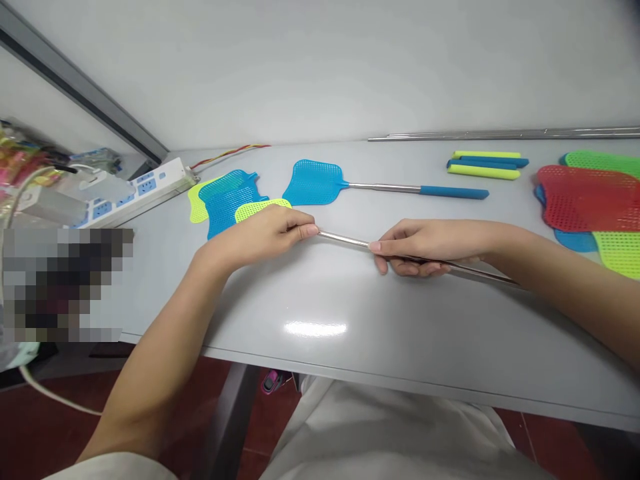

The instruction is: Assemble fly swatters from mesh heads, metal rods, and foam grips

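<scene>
Clock positions refer to the middle of the view. The smooth, glossy grey desk [320, 287] spans the work area; a bright light reflection lies at 6 o'clock, near its front edge. A plain whitish-grey wall [320, 73] closes the rear side. A dark-grey metal frame bar [85, 80] slants across at 10 o'clock. Below the desk, a dark-red floor [265, 420] shows, with a small pink-and-black object [271, 381] between 6 and 7 o'clock.

At centre, a thin silver metal rod [345, 239] spans both hands. The left hand [273, 230], at 9 o'clock, pinches one end between thumb and fingers. The right hand [420, 243], at 3 o'clock, grips with the thumb along the top; a metal length emerges toward 4 o'clock, and whether it is the same piece cannot be told.

Desk layout:
- 12 to 2 o'clock: blue perforated plastic swatter [317, 181] with metal shaft and blue handle.
- 2 o'clock: yellow and blue tubular grips [484, 171]; behind them, long silver metal rods [490, 135] along the wall.
- 3 o'clock: overlapping red, green, yellow and blue perforated plastic paddles [587, 200].
- 10 o'clock: blue and yellow perforated paddles [225, 200], just beyond the left hand.
- Between 9 and 10 o'clock: white multi-socket power strip [163, 179].
</scene>
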Tool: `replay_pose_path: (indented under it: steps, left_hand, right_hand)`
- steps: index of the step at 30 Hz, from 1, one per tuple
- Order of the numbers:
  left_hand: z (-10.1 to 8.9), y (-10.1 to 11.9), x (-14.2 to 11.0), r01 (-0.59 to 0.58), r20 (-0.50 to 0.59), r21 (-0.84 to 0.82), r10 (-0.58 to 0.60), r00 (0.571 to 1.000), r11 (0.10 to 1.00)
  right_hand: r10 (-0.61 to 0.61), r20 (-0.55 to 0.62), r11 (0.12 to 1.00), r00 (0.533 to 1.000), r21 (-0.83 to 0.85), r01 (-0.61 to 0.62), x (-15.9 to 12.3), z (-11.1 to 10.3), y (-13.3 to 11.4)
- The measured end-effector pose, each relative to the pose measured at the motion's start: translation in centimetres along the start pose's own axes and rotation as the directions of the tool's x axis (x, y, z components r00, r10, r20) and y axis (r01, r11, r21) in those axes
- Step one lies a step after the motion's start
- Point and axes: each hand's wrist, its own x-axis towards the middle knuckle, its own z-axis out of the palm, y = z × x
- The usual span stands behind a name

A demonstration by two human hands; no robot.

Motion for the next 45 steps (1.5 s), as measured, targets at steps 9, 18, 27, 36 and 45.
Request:
replay_pose_path:
  steps: [9,18,27,36,45]
  left_hand:
    - [-0.9,-0.6,-0.6,0.066,-0.026,0.002,-0.066,0.997,0.998]
    - [0.0,-0.3,0.0,-0.012,-0.068,-0.016,0.011,0.998,1.0]
    - [0.7,-0.2,0.4,-0.005,-0.057,-0.031,0.003,0.998,1.0]
    - [0.8,-0.1,0.3,-0.023,-0.065,-0.061,0.019,0.998,0.998]
    - [0.8,0.4,0.1,-0.005,-0.044,-0.056,0.003,0.999,0.998]
  right_hand:
    - [0.068,-0.036,0.997,0.997,-0.039,-0.069,-1.2,-1.7,0.2]
    - [0.081,-0.07,0.997,0.994,0.021,-0.079,-1.0,-1.8,1.1]
    - [0.061,-0.071,0.995,0.996,0.086,-0.055,-0.8,-1.3,1.4]
    - [0.045,-0.115,0.987,0.992,0.157,-0.027,-0.7,-0.8,1.4]
    - [0.083,-0.183,0.996,0.98,0.03,-0.078,-0.6,0.1,1.2]
